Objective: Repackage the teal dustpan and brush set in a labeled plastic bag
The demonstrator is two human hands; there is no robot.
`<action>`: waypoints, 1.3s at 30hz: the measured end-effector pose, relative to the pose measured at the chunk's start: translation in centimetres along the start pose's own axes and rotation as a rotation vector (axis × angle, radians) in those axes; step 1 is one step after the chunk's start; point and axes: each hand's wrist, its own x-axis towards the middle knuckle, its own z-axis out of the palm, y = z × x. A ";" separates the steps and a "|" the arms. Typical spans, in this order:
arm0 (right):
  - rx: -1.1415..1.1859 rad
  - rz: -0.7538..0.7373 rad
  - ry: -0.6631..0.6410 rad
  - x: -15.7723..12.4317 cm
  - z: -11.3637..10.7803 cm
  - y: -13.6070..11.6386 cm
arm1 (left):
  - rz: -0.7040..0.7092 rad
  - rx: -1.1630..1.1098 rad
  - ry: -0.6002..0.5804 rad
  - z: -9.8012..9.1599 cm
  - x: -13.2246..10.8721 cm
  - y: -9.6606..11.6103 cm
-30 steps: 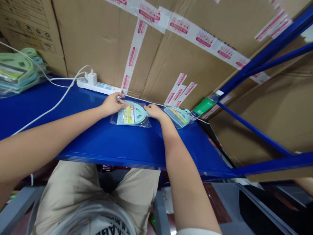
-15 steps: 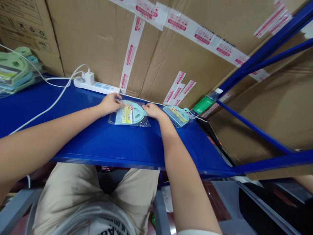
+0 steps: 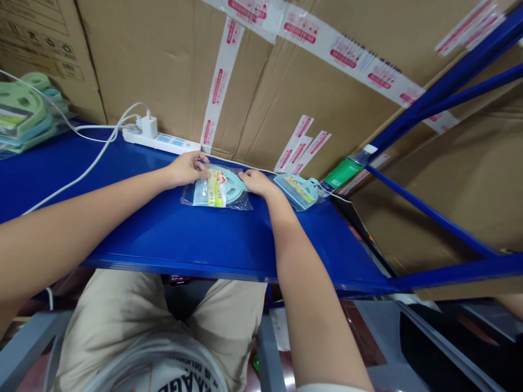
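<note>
A light-blue flat plastic piece with a handle, in a clear bag with a yellow, white and red label, lies on the blue tabletop. My right hand is closed around its handle end at the right. At the bag's upper left edge is my left hand, its fingers bent but apart, the tips close to the label. Whether those tips press on the bag is hard to see. A second bagged light-blue piece lies just right of my right hand.
Green and blue bagged pieces are stacked at the far left. Along the back runs a white power strip with a plug and white cable. A green-labelled bottle leans by the blue frame. Large cartons form the back wall.
The fingers of my left hand have lifted and spread a little from the label. My right hand stays at the handle. The view has shifted slightly.
</note>
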 end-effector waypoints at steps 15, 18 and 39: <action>0.069 0.114 -0.001 -0.1 -0.5 0.6 | 0.131 0.320 -0.002 -1.0 0.4 -1.2; 0.176 0.249 -0.010 -0.6 -1.1 0.8 | 0.171 0.370 0.001 -0.9 0.4 -1.4; 0.571 0.369 -0.061 -2.7 -2.8 1.9 | 0.161 0.385 -0.102 -1.8 -0.4 -1.4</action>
